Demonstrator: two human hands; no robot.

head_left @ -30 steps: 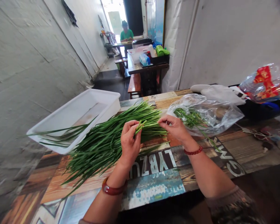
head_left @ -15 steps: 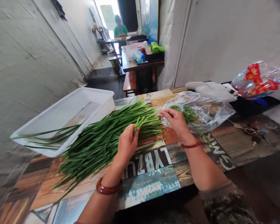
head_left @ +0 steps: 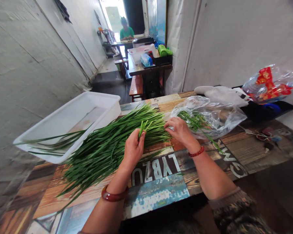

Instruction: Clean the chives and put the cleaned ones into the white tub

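Note:
A big pile of garlic chives [head_left: 104, 143] lies across the table, with leaves to the left and pale stem ends to the right. My left hand [head_left: 133, 148] is closed around a few chive stems, whose cut ends poke up past the thumb. At the right end of the pile, my right hand [head_left: 180, 131] has its thumb and fingertips pinched together beside the stem ends. Whatever is between those fingertips is too small to make out. Just beyond that hand, a clear plastic bag [head_left: 226, 118] lies open with loose green scraps [head_left: 194, 119] on it.
A white plastic tub [head_left: 113, 109] stands at the left, some chive leaves hanging over its edge. Keys [head_left: 267, 146], a pale cloth-like item [head_left: 224, 94] and a red-printed bag [head_left: 266, 84] lie at the right. Farther back are another table [head_left: 136, 70] and a seated person [head_left: 127, 32].
My right hand has moved a little left and down, from the bag's edge to the stem ends of the pile. My left hand keeps its stems almost in place.

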